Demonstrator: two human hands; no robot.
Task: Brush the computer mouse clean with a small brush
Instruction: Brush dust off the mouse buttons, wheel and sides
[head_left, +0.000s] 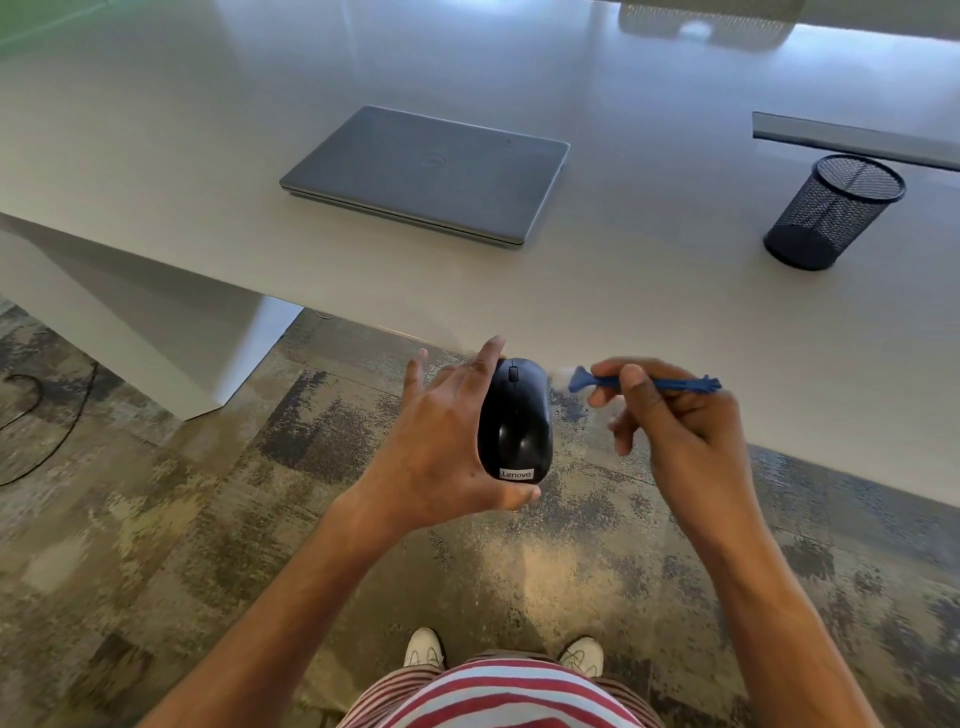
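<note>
- Head view: left hand (441, 447) grips black Lenovo mouse (515, 423) off the table edge.
- Right hand (680, 421) pinches blue brush (644, 384), its blurred bristles just right of the mouse.

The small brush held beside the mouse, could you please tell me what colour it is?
The small plastic brush is blue, seen in the head view.

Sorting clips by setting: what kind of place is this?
Probably an office or meeting room: a closed laptop and a mesh pen cup sit on a large white table, above patterned carpet tiles.
</note>
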